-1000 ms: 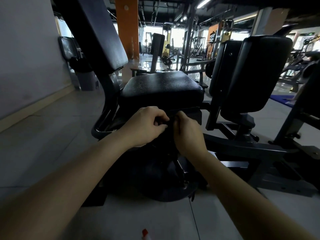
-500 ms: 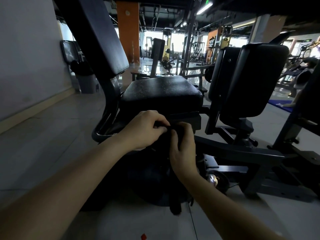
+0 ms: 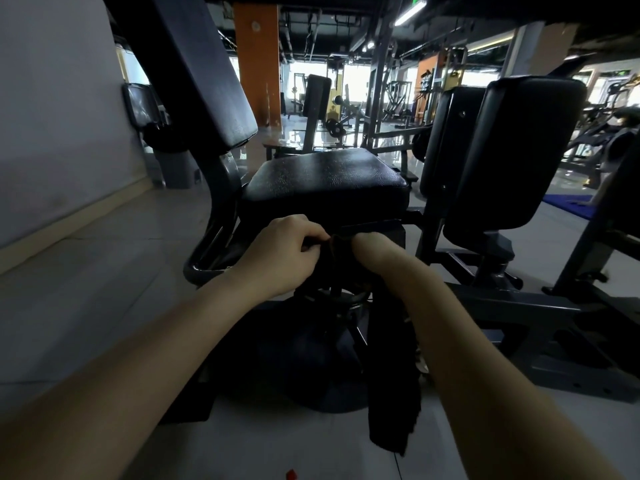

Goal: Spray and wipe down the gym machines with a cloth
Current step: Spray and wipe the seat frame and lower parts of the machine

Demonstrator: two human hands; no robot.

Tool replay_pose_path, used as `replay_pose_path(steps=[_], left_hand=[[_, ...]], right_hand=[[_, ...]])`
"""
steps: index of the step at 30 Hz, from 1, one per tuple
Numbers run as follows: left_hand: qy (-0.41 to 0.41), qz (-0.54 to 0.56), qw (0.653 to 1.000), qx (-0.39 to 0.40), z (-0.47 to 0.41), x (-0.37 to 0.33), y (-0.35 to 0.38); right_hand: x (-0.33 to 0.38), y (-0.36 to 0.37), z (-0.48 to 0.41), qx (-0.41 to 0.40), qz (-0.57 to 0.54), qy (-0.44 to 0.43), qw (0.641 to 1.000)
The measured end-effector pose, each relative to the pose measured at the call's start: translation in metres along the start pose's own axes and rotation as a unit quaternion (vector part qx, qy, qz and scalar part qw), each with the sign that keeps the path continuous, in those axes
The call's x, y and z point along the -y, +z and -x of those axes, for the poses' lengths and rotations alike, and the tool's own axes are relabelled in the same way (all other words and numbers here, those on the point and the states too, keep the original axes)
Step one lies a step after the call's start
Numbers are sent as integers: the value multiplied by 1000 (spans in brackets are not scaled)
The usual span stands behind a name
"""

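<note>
Head: cloth (image 3: 393, 393) gripped between both hands (image 3: 287, 254) (image 3: 370, 245).

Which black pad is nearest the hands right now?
The level seat pad in the middle, just beyond the left hand and right hand; the tilted back pad and upright pads sit farther off.

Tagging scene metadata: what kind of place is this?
A gym, likely commercial: black padded seat and back pad on a machine up close, weight plates and steel racks farther back.
</note>
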State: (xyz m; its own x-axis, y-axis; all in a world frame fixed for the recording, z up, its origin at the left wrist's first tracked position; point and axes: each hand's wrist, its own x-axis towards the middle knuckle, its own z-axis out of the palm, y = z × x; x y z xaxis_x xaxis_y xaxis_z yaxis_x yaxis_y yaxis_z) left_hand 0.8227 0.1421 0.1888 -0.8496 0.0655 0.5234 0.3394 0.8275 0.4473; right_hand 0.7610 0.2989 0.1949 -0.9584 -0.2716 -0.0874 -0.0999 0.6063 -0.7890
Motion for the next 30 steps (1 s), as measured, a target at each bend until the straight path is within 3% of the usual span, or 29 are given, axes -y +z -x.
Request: replay_pose_path(steps=[2, 5, 11, 13, 16, 19, 21, 23, 25, 27, 30], left_hand=[[-2, -2, 1000, 4, 1, 0, -1], [-8, 2, 1000, 11, 2, 2, -3], [-13, 22, 1000, 8, -2, -1, 4], [-10, 22, 1000, 2, -4, -2, 6], [-10, 17, 1000, -6, -7, -1, 8], [-16, 10, 1000, -20, -8, 1, 7], [-24, 9, 999, -24, -9, 2, 3], [-30, 16, 999, -22, -8, 1, 1], [-26, 17, 999, -13, -7, -2, 0], [-20, 25, 999, 5, -4, -4, -1], [-8, 15, 999, 43, -1, -6, 2]], right_hand=[[-7, -2, 2, -4, -149, 28, 988], [-16, 8, 7, -38, -246, 45, 967], [-31, 48, 31, -144, -500, 37, 853], [-31, 62, 40, -254, -429, -25, 866], [-40, 68, 44, -339, -130, -175, 915], [-36, 37, 26, -308, 151, -195, 919], [-21, 17, 14, -222, 195, -129, 947], [-14, 4, -1, -127, 101, -43, 986], [-15, 2, -6, -73, -35, -3, 997], [-16, 6, 6, -55, -183, 17, 981], [-28, 16, 25, -79, -358, 35, 930]])
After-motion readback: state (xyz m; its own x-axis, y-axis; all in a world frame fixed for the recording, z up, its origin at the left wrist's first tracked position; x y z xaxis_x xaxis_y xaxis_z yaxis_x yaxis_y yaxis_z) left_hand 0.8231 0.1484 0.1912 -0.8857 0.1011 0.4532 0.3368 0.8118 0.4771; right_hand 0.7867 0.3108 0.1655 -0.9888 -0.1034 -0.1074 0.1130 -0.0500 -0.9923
